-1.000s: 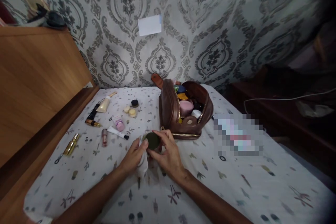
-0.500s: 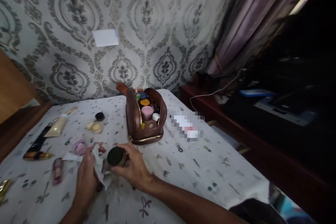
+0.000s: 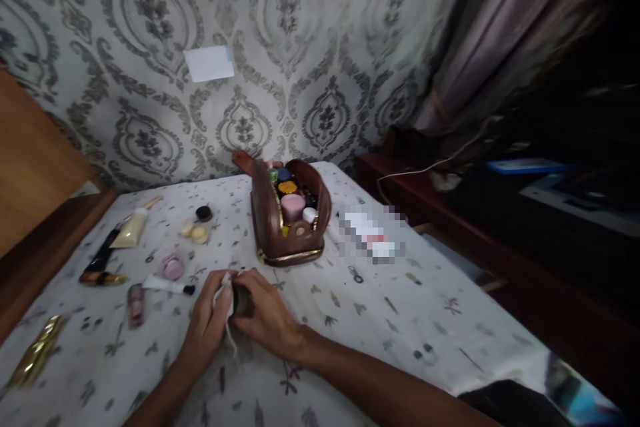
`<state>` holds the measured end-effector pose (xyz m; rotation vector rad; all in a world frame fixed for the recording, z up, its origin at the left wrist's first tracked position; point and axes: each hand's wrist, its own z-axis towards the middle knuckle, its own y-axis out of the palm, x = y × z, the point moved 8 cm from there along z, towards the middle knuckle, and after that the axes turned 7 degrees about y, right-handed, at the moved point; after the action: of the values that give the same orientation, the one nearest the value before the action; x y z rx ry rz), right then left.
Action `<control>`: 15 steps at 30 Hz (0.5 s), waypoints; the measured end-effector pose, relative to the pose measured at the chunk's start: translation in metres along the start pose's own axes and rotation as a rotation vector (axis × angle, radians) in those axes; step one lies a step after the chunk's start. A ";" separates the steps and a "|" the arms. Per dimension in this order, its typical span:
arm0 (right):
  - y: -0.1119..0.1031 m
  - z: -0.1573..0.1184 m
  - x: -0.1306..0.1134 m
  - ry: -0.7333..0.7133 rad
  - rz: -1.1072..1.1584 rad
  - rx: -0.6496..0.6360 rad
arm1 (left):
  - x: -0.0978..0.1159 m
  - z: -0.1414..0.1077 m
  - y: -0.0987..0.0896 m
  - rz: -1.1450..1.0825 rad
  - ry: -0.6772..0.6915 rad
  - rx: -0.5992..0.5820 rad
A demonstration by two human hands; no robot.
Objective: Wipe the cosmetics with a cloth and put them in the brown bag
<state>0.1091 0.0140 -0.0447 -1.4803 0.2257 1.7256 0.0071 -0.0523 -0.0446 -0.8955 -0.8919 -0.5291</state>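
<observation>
My right hand [image 3: 267, 313] is closed around a small jar [image 3: 243, 301] with a dark lid, tipped so the lid faces left. A white cloth or tissue [image 3: 229, 320] is in my left hand [image 3: 209, 312], pressed against the jar's lid end. Both hands meet just in front of the open brown cosmetic bag [image 3: 270, 240], which holds several jars and bottles, among them a pink-lidded jar [image 3: 293, 207]. Left of my hands lie a white tube [image 3: 165, 285] with a black cap, a pink-lidded container [image 3: 173, 267] and a small pinkish bottle [image 3: 135, 305].
A cream tube [image 3: 131, 229], a dark tube [image 3: 103, 255], a black round lid [image 3: 203, 213], pale yellow round pieces [image 3: 199, 234] and a gold tube [image 3: 37, 351] lie on the patterned tablecloth [image 3: 350, 340]. A blurred-out item [image 3: 370, 233] is right of the bag.
My left hand has come up to the jar with the white cloth. The jar has turned from lid-up to sideways. The white tube now shows fully, and the view has shifted left.
</observation>
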 end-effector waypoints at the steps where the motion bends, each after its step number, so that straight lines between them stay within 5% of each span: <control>1: 0.000 0.000 0.000 -0.009 0.028 0.007 | -0.004 0.001 -0.002 -0.034 -0.056 0.031; 7: 0.001 0.010 0.017 0.154 0.366 0.055 | -0.022 0.004 -0.007 -0.211 -0.239 0.095; 15: 0.007 0.012 0.031 0.389 0.884 0.031 | -0.004 0.004 0.001 -0.245 -0.095 -0.042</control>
<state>0.0970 0.0318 -0.0713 -1.8255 1.2595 2.0286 0.0038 -0.0489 -0.0470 -0.8602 -1.0877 -0.7230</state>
